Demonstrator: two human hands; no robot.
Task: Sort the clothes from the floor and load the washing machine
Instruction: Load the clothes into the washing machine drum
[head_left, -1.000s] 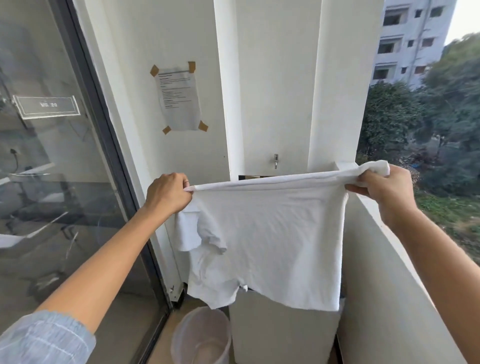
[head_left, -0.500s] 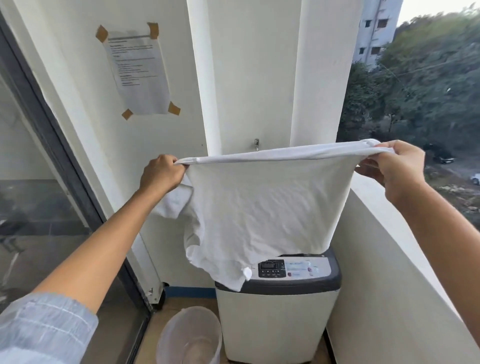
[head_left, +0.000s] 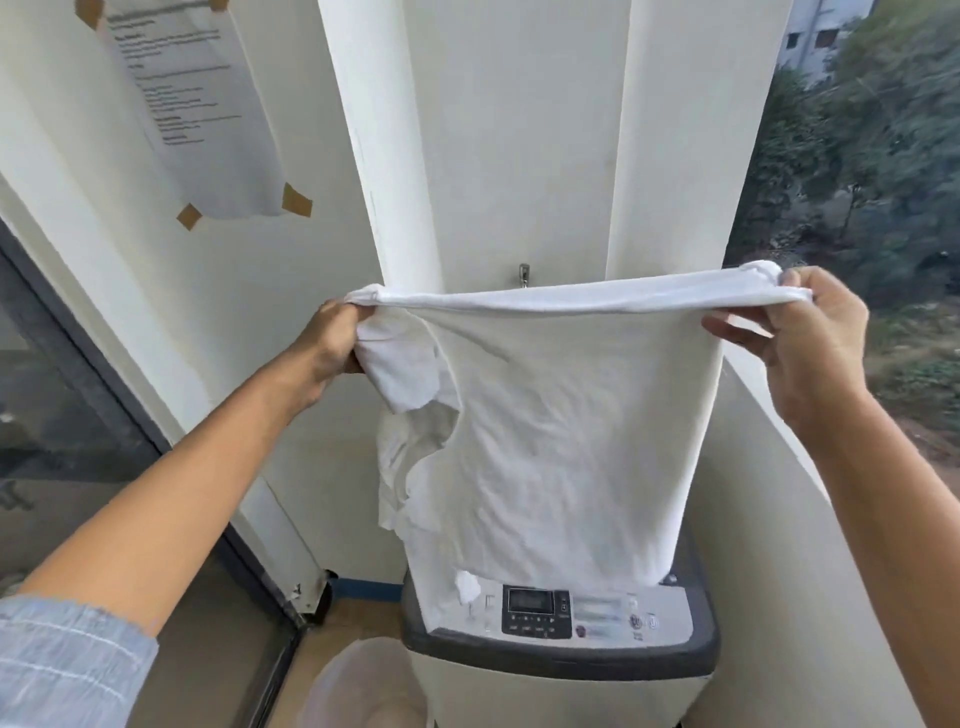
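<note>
A white t-shirt (head_left: 550, 441) hangs stretched between both hands above the washing machine (head_left: 561, 675). My left hand (head_left: 332, 343) grips its left corner and my right hand (head_left: 800, 332) pinches the right corner. The shirt's lower edge drapes over the machine's top, beside the control panel (head_left: 535, 608). The machine is a white top-loader with a dark grey rim; its lid area is hidden behind the cloth.
A pale plastic bucket (head_left: 363, 686) stands on the floor left of the machine. A glass sliding door (head_left: 78, 415) is at the left, a balcony parapet (head_left: 779, 493) at the right. A taped paper notice (head_left: 192, 104) hangs on the wall.
The view has tilted down and closer to the machine. Both hands have lowered the shirt, whose hem now lies on the machine's top.
</note>
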